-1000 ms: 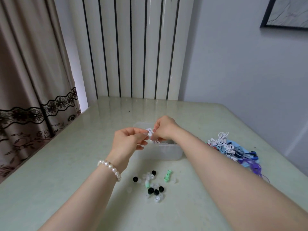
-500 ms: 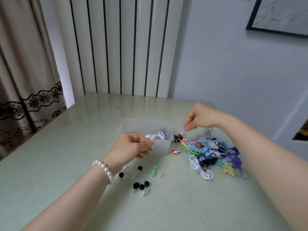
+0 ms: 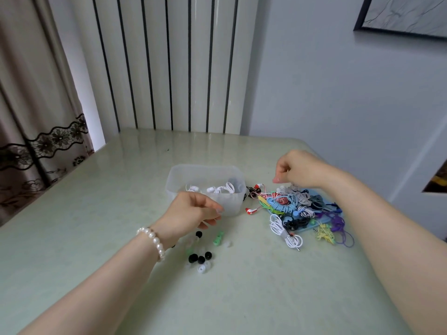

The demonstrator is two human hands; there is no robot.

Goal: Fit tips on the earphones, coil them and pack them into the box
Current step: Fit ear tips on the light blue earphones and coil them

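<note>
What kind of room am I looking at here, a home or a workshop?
Probably a home room, not a workshop: a lace-trimmed curtain by the window, a framed picture on the wall, and a plain table bearing a plastic box and loose earphones.

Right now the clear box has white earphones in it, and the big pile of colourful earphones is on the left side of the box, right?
Not quite. The clear box does hold white earphones, but the pile of colourful earphones lies on its right side, beneath the right hand. The head view shows this.
</note>
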